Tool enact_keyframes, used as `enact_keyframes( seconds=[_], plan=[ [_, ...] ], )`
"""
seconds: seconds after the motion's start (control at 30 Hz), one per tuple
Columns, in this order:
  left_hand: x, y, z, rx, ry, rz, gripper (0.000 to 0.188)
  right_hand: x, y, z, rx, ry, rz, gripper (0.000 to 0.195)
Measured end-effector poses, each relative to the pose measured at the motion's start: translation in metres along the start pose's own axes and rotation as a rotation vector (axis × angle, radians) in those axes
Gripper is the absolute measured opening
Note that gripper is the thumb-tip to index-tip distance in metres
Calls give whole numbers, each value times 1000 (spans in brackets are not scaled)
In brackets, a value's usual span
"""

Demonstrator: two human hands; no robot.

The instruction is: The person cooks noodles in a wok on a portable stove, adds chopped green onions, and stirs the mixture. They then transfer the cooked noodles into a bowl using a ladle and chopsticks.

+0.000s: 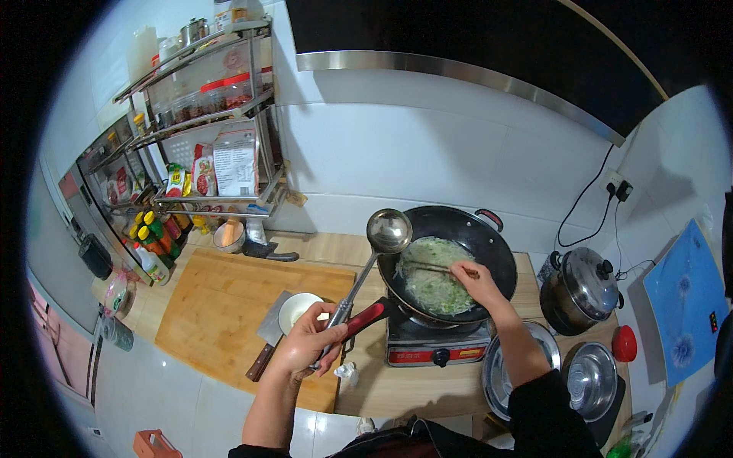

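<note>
My left hand [309,342] grips a metal ladle [389,231], its bowl raised beside the wok's left rim. The red-and-black wok handle [366,318] ends close to these fingers; whether they touch it cannot be told. My right hand [480,281] holds chopsticks [429,267] with their tips in the food. A black wok [497,246] on a portable gas stove [438,348] contains pale liquid with shredded green and whitish pieces [438,297]. Under my left hand, a white bowl [298,303] and a cleaver [262,362] rest on a wooden cutting board [223,309].
Right of the stove are two steel basins [493,372] [592,380], a lidded pot [578,292] and a red lid [624,343]. Several bottles [157,237] and a metal rack [212,120] stand at the left. A range hood [458,66] overhangs the wok. Crumpled tissue [346,372] lies by the board.
</note>
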State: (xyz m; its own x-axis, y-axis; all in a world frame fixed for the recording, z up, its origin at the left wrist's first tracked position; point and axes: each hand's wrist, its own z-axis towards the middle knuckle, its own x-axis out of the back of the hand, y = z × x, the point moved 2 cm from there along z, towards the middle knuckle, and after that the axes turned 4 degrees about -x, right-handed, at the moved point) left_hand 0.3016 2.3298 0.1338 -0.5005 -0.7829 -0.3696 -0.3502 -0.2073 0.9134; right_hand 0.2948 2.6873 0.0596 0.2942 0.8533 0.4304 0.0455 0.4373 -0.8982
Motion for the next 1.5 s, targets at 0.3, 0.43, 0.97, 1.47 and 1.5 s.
enact_keyframes(
  seconds=[0.3, 0.43, 0.97, 1.47, 1.5],
  plan=[
    [-20, -18, 24, 16, 31, -8, 20, 83, -10, -24, -334, 18, 200, 36],
    [-24, -29, 37, 21, 32, -42, 20, 80, -7, -26, -325, 15, 286, 35],
    [-30, -36, 48, 43, 3, -10, 24, 19, 39, 50, 200, 102, -217, 30],
    [-32, -28, 83, 48, 22, 127, 27, 17, 101, 94, -548, 255, 718, 24],
    [-32, -28, 84, 55, 23, 150, 27, 18, 103, 94, -603, 203, 756, 23]
  ],
)
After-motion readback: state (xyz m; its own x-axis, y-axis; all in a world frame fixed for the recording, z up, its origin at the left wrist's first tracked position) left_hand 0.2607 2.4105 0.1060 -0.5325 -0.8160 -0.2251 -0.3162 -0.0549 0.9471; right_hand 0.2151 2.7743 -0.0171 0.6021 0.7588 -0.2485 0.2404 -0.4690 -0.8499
